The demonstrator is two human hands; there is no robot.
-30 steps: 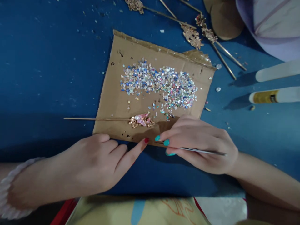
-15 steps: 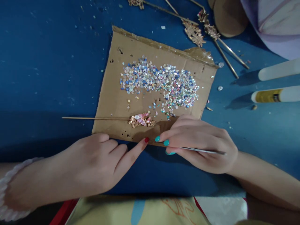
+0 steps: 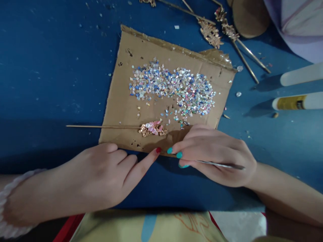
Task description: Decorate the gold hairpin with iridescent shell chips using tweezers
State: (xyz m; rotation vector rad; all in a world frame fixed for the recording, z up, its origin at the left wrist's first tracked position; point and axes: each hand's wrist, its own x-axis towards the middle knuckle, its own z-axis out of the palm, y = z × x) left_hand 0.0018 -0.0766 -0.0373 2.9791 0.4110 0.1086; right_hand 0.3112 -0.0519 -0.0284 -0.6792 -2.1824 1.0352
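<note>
A piece of brown cardboard (image 3: pixel 121 104) lies on the blue table, with a heap of small iridescent shell chips (image 3: pixel 174 88) spread across it. A gold hair stick (image 3: pixel 106 127) with a pink and gold ornament (image 3: pixel 153 129) lies along its near edge. My left hand (image 3: pixel 101 174) rests on the table below the cardboard, fingers curled, its red-nailed forefinger stretched to the cardboard's edge. My right hand (image 3: pixel 214 156), with teal nails, is closed around a thin metal tool (image 3: pixel 222 164), its fingertips at the cardboard's near edge right of the ornament.
More gold hair sticks (image 3: pixel 214 33) lie at the back. A round brown disc (image 3: pixel 249 16) and pale lilac fabric (image 3: pixel 297 23) sit at the back right. Two white tubes (image 3: pixel 300 101) lie at the right. Yellow printed material (image 3: pixel 151 228) covers the near edge.
Both hands stay where they were. The view has shifted slightly, so the cardboard and the things behind it sit a little higher and to the right.
</note>
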